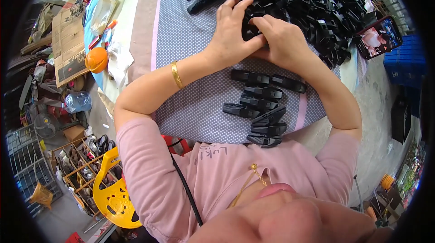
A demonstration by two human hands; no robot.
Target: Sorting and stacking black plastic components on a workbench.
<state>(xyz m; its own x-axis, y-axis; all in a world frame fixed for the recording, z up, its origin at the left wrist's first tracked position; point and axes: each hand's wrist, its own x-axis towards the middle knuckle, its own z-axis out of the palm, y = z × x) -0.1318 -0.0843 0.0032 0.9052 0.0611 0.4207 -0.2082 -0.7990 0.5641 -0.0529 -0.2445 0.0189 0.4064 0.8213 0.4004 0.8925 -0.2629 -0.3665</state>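
Over the near edge of a heap of black plastic clip-like pieces [308,9], my two hands meet. My left hand [231,32], with a gold bangle on its wrist, has its fingers curved round a black plastic piece [248,29], mostly hidden between the hands. From the other side my right hand [283,39] closes on the same piece with bent fingers; its thumb lies near my left thumb. Several more black plastic clips [260,92] lie in a loose column on the cloth between my forearms, the lowest close to my pink shirt.
A grey dotted cloth [190,98] covers the table. At the right edge of the heap leans a phone [379,38] with a lit screen. Along the left edge are an orange [96,60], crumpled white tissue [120,61] and a plastic bag [105,12]. A yellow chair [115,193] stands lower left.
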